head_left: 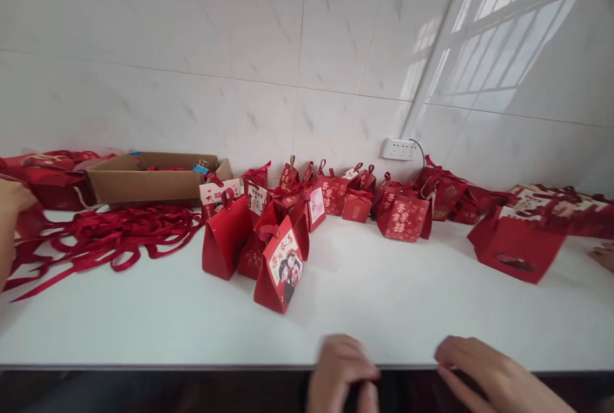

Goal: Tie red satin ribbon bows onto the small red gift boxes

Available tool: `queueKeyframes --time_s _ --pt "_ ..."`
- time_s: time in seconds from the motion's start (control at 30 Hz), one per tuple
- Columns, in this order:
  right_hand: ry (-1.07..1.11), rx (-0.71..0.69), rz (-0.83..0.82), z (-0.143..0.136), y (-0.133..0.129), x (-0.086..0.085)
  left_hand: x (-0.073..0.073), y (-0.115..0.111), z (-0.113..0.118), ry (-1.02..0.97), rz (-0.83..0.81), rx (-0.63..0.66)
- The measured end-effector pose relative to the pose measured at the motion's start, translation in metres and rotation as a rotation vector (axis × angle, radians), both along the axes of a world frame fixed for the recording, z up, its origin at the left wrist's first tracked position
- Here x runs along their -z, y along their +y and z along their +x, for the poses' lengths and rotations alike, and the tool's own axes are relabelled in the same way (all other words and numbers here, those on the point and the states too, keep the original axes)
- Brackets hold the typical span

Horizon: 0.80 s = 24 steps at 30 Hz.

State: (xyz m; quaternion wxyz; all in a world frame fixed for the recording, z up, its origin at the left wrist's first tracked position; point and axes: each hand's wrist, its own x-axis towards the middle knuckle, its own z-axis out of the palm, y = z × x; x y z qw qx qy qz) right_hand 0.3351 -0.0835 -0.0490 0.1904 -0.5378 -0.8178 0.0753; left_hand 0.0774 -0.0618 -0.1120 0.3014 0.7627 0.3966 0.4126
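Observation:
My left hand (341, 371) is at the table's front edge, smeared by motion. Its fingers bend loosely, the thumb stands apart from them, and nothing shows in its grip. To its right, my right hand (484, 371) hovers over the same edge, fingers curved and thumb apart, holding nothing visible. Nearest the left hand stands a red gift box (281, 266) with a cartoon couple on its front and a ribbon loop on top. Beside it is a plain red gift box (227, 234), also with a ribbon loop. Neither hand touches a box.
A heap of red ribbons (125, 227) lies at left before a cardboard box (144, 179). More red boxes (404, 215) line the tiled wall, below a power socket (399, 149). A larger red box (518, 243) stands right. Other people's hands (14, 202) reach in at both sides.

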Motion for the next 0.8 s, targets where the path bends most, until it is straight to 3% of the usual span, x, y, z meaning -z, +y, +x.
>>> queueKeyframes --time_s 0.07,0.1,0.17,0.27,0.33,0.5,0.6,0.67,0.8 --pt "-0.075 -0.127 -0.029 -0.037 0.029 -0.003 -0.009 0.024 -0.033 -0.127 0.170 -0.607" --pt "-0.091 -0.172 -0.043 -0.054 0.042 -0.004 -0.015 0.036 -0.047 -0.163 0.240 -0.813" --pt "-0.065 -0.252 -0.063 -0.081 0.067 -0.007 -0.024 0.059 -0.070 -0.098 0.288 -0.976" --pt "0.094 -0.329 -0.003 -0.111 0.111 -0.016 -0.033 0.080 -0.086 0.083 0.128 -0.889" --pt "0.217 -0.353 0.099 -0.129 0.145 -0.033 -0.035 0.084 -0.090 0.156 0.033 -0.842" --pt "0.268 -0.242 0.226 -0.173 0.233 -0.107 -0.042 0.092 -0.096 0.369 -0.054 -0.909" --pt "0.204 -0.224 0.184 -0.194 0.279 -0.137 -0.045 0.103 -0.101 0.423 -0.087 -0.905" --pt "0.144 -0.228 0.099 -0.205 0.304 -0.141 -0.043 0.109 -0.104 0.426 -0.094 -0.882" --pt "0.147 -0.222 -0.011 -0.219 0.341 -0.127 -0.030 0.108 -0.106 0.512 -0.164 -0.865"
